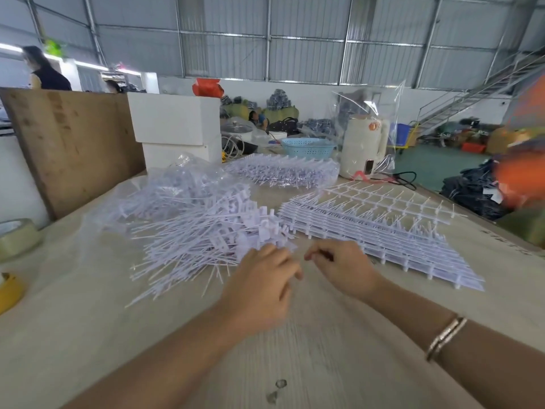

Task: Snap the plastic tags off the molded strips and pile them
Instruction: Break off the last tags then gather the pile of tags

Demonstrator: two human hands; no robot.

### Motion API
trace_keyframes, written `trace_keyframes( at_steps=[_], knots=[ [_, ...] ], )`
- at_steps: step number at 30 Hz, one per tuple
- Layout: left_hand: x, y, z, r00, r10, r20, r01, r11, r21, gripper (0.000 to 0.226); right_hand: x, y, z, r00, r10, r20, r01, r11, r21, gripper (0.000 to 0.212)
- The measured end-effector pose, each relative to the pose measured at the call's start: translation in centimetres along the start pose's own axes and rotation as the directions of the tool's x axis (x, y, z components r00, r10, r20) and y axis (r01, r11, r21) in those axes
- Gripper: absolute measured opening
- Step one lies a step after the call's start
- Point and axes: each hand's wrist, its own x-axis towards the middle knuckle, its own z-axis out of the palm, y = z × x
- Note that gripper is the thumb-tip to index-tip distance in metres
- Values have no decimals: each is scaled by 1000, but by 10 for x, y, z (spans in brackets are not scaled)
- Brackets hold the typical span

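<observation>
i note my left hand (265, 278) curled, contents hidden; right hand (339, 267) pinched, seemingly empty. risk: brushing the loose heap of white plastic tags (200, 237) scatters it into the stacked white molded strips (383, 231).

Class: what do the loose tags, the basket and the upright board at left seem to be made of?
Tags: white plastic, thin moulded stems, faint sheen. Basket: light blue plastic, likely moulded, perforated wall. Board: brown wood, probably plywood, matt, with grain and stains.

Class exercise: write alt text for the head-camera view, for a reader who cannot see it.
Two bare hands, left hand and right hand, meet over a table, between a loose pile of white plastic tags on the left and stacked molded strips on the right. A warehouse lies behind.
</observation>
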Motion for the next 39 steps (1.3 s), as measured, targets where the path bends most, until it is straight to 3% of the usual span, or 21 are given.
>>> trace_keyframes(
  at_steps=[7,11,14,16,22,25,27,30,32,33,36,39],
  knots=[
    [-9,-1,23,999,25,43,-23,998,-59,20,67,43,-30,995,96,-14,-94,930,-354,23],
    [-7,-4,26,999,16,46,-12,997,-82,24,84,57,-22,984,142,106,-45,780,-624,33],
    [-6,-5,27,998,14,58,-8,996,-90,21,89,60,-17,986,99,136,35,668,-743,27],
    [-7,-5,28,997,9,71,-1,995,-101,22,91,60,-20,986,64,153,80,627,-775,27],
    [-6,-6,29,992,3,126,11,994,-104,23,84,61,-31,993,-121,6,79,610,-788,26],
    [1,-2,28,984,-67,167,108,962,-250,21,82,62,-33,996,-88,-21,45,683,-729,28],
    [15,7,28,939,-220,266,331,794,-509,19,80,62,-29,1000,-9,21,21,764,-645,25],
    [56,19,29,768,-402,499,625,299,-721,14,78,63,-23,1000,21,-3,-20,874,-485,24],
    [83,23,32,652,-446,613,651,-86,-754,11,77,64,-24,998,0,-63,-24,926,-377,24],
    [95,23,36,612,-457,645,635,-201,-746,12,77,64,-25,997,-12,-81,-16,940,-342,24],
    [124,18,56,564,-489,666,554,-373,-744,16,74,63,-31,999,-26,-34,16,962,-272,21],
    [142,15,69,485,-583,652,465,-459,-757,28,72,64,-35,997,0,83,15,982,-188,20]
  ],
)
